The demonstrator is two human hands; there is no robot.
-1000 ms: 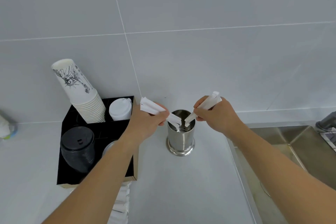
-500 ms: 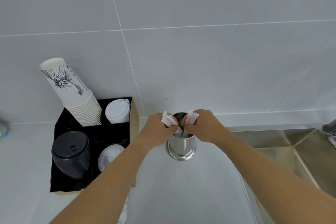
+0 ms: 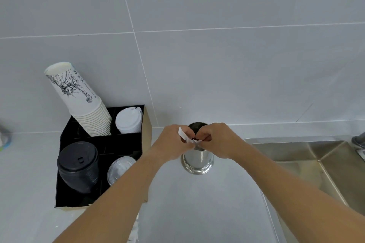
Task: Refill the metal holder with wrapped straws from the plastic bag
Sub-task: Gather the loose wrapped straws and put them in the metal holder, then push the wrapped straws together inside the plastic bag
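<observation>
The round metal holder (image 3: 198, 161) stands on the white counter against the tiled wall. Both hands meet over its mouth. My left hand (image 3: 171, 144) pinches white wrapped straws (image 3: 184, 135), whose upper ends stick out above the rim while the lower ends go down inside. My right hand (image 3: 218, 140) is closed at the rim on the right, fingertips touching the same straws; any straws it holds are hidden by its fingers. A sliver of the plastic bag (image 3: 136, 229) shows at the bottom edge, under my left forearm.
A black organiser box (image 3: 102, 145) on the left holds a stack of printed paper cups (image 3: 79, 100), white lids (image 3: 129, 120), black lids (image 3: 79, 165) and clear lids (image 3: 118, 167). A steel sink (image 3: 316, 163) lies to the right.
Both hands came together from either side and lowered their straws into the holder. The long ends that stuck out a second ago are now mostly inside.
</observation>
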